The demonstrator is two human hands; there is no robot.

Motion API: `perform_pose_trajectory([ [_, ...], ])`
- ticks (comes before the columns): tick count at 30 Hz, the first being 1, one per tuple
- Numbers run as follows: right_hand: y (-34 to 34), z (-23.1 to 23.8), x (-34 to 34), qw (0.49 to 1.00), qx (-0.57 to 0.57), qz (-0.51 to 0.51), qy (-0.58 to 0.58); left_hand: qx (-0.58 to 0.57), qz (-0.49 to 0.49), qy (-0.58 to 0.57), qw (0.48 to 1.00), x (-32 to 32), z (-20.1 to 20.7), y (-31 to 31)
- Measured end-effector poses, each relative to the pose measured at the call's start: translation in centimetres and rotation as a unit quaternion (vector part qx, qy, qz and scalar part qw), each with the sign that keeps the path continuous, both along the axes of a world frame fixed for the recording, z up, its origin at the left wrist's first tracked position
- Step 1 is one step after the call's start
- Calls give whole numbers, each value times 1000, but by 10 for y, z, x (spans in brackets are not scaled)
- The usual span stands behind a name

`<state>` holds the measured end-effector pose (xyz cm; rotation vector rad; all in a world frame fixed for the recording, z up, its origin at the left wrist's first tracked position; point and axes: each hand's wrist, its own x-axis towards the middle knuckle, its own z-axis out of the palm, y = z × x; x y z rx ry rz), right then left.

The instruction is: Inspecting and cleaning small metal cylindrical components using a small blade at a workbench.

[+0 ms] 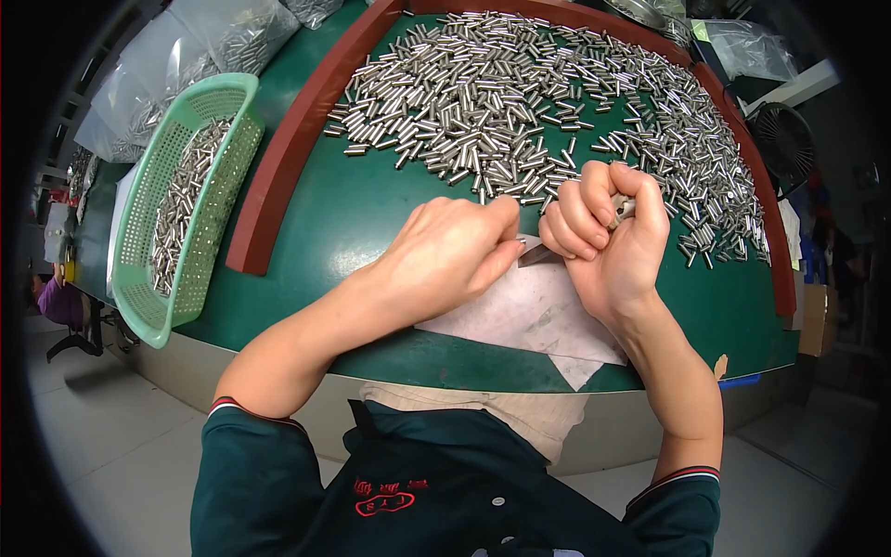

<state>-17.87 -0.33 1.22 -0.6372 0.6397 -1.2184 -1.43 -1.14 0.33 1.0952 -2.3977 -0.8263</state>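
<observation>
My left hand (450,249) is closed, with its thumb and forefinger pinched at the upper edge of a stained white cloth (520,306). Close beside it, my right hand (608,227) is curled into a fist, palm side up. Small metal pins (622,210) show in the gap between its thumb and fingers; how many it holds is hidden. The cloth hangs between and below both hands, over the table's near edge. Just beyond the hands, a wide heap of short silvery metal pins (464,102) lies loose on the green tabletop (325,213).
Dark red wooden rails (297,139) border the heap at left, back and right. On the left stands a green perforated basket (190,302) partly filled with pins. Clear plastic bags (218,42) lie behind it. A black fan (782,136) and a cardboard box (817,320) are at right.
</observation>
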Motion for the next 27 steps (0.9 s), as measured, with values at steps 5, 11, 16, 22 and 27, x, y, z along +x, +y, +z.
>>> perform_pose_trajectory([
  [5, 1, -1, 0, 1000, 12, 9, -7, 305, 43, 268, 913, 4, 6, -10],
  [11, 1, -2, -2, 1000, 1, 14, -12, 477, 26, 318, 819, 8, 4, -15],
  [16, 1, -2, -2, 1000, -1, 12, -14, 471, 35, 296, 830, 7, 8, -13],
  [22, 1, -2, -3, 1000, 6, 9, -10, 486, 26, 289, 824, 6, 8, -13],
  [27, 1, -3, -2, 1000, 7, 5, -16, 480, 27, 287, 829, 6, 6, -12],
])
